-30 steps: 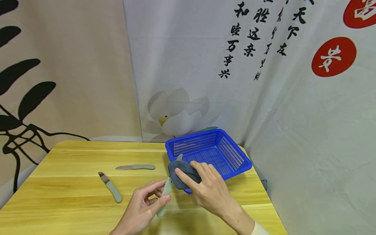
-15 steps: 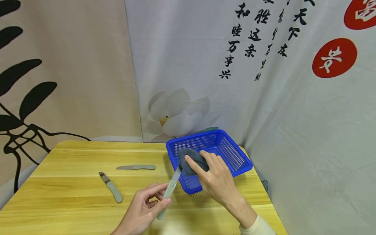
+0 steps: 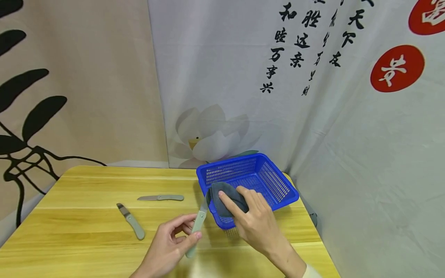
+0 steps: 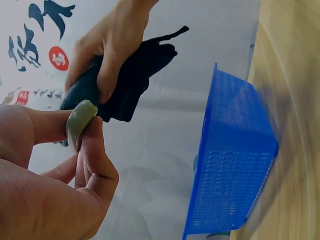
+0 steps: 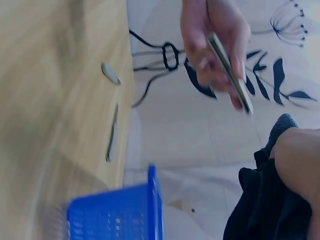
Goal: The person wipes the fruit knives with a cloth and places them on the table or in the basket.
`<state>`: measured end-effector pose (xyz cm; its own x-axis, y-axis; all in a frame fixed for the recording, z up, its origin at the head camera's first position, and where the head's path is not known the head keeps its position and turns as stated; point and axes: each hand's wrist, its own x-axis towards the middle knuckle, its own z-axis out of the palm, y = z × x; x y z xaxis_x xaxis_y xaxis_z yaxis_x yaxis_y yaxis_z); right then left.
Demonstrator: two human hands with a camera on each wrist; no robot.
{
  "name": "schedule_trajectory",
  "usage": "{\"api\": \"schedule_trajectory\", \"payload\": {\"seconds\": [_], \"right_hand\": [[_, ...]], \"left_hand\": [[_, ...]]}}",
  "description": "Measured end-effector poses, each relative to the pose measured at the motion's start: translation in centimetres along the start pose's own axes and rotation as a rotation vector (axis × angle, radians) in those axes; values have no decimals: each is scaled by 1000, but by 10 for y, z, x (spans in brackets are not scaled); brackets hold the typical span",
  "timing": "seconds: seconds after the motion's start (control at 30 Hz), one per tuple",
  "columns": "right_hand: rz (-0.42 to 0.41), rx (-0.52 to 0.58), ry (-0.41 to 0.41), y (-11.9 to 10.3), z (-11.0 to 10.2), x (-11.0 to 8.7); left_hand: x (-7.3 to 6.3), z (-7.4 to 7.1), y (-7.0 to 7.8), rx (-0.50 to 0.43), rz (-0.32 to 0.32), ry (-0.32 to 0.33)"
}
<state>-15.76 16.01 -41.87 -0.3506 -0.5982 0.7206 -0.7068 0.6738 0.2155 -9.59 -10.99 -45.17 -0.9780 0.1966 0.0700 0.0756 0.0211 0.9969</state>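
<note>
My left hand [image 3: 170,241] pinches the pale green handle of a knife [image 3: 197,231] between thumb and fingers, its blade slanting up and away. A folded dark grey cloth [image 3: 224,199] is gripped in my right hand [image 3: 255,220], close against the blade and overlapping its tip in the head view. From the left wrist, the handle's end [image 4: 81,117] shows between the fingertips, with the cloth [image 4: 137,75] hanging in loose folds beyond it. In the right wrist view the left hand [image 5: 217,45] holds the knife [image 5: 230,72] well above the table.
Behind the cloth stands a blue perforated plastic basket [image 3: 278,189] on the wooden table [image 3: 87,216]. Two similar knives lie unfolded to the left: one knife [image 3: 160,197] sideways, another knife [image 3: 130,221] at a slant. A printed curtain [image 3: 222,77] hangs behind the table.
The cloth first slid off toward the blade's tip, up and right, uncovering the blade. It has since come slightly back down over the tip. The left hand has barely shifted.
</note>
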Motion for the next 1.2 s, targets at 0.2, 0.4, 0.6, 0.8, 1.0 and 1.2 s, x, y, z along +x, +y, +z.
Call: {"api": "schedule_trajectory", "payload": {"seconds": [0.2, 0.4, 0.6, 0.8, 1.0, 1.2], "right_hand": [[-89, 20, -56, -24, -1, -3], [-109, 48, -97, -31, -2, -4], [-106, 53, -98, -29, -1, -4], [-100, 31, -64, -23, 2, -2], [-82, 9, -51, -14, 3, 2], [-72, -21, -23, -4, 6, 5]], "left_hand": [[2, -2, 0, -12, -12, 12], [2, -2, -1, -11, 20, 4], [1, -3, -1, -10, 2, 0], [1, -2, 0, 3, -10, -13], [-1, -3, 2, 9, 27, -37], [-2, -3, 1, 13, 62, -62]]}}
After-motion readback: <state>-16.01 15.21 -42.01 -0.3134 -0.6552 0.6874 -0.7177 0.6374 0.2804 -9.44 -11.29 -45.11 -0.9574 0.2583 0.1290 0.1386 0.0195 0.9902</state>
